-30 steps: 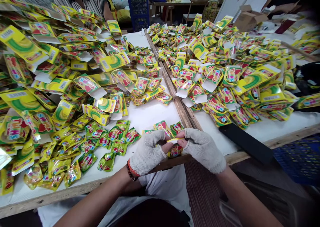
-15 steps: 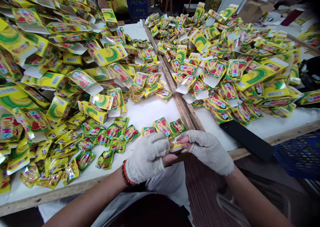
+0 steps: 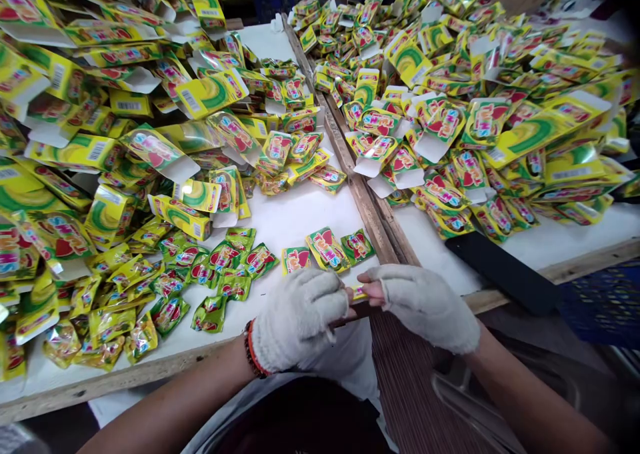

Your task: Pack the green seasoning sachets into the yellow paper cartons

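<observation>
In fingerless white knit gloves, my left hand (image 3: 300, 314) and my right hand (image 3: 427, 304) meet at the table's front edge. Between their fingertips is a small yellow candy box (image 3: 359, 293), mostly covered by the fingers. Both hands are closed on it. Just beyond them lie a green candy packet (image 3: 357, 246), a larger flat candy box (image 3: 327, 249) with a watermelon print, and another such box (image 3: 296, 259) partly behind my left hand. Several loose green candy packets (image 3: 225, 257) lie left of my left hand, beside yellow packets (image 3: 113, 321).
Heaps of yellow candy boxes (image 3: 210, 101) cover the left side, and another heap (image 3: 440, 127) fills the right. A wooden divider (image 3: 350, 167) runs between them. A black phone-like slab (image 3: 503, 271) overhangs the front edge at right. A blue crate (image 3: 600, 304) stands below.
The view has tilted down slightly. Both hands remain at the table edge with the small box, and my left fingers have curled further over it.
</observation>
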Available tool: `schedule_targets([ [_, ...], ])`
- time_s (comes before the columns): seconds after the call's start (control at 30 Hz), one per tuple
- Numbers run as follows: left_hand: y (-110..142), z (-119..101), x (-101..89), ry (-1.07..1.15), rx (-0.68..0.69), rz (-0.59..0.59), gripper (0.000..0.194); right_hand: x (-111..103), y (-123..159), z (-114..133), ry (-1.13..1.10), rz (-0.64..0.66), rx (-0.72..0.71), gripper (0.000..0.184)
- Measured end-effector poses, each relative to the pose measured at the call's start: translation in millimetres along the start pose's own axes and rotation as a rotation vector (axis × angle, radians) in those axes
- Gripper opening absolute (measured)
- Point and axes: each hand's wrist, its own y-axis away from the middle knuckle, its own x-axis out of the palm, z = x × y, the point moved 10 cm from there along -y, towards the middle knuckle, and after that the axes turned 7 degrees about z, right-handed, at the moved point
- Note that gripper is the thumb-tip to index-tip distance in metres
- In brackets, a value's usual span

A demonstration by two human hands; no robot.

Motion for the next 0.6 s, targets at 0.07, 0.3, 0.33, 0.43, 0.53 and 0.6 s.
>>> schedule_targets([
  [0.07, 7, -9, 8.5, -0.063, 0.081, -0.008, 0.02, 4, 9, 7, 0.122, 0.005, -0.062, 0.021],
  [0.3, 14, -9, 4.1, -0.051, 0.048, -0.142, 0.021, 10, 21, 10, 0.25, -0.089, -0.097, 0.029],
  [0.33, 16, -4, -3.7, 0.006, -0.02, -0.174, 0.022, 6, 20, 10, 0.221, -0.107, -0.073, 0.03],
  [0.43, 31, 25, -20.1, 0.338, -0.365, -0.291, 0.017, -13, 19, 25, 0.251, -0.217, -0.014, 0.035],
  [0.53, 37, 32, 20.4, 1.071, -0.587, -0.203, 0.038, -22, 18, 66, 0.397, -0.329, -0.079, 0.038],
  [0.6, 30, 23, 49.6, 1.561, -0.617, -0.215, 0.051, -9, 14, 94, 0.452, -0.313, -0.196, 0.031],
])
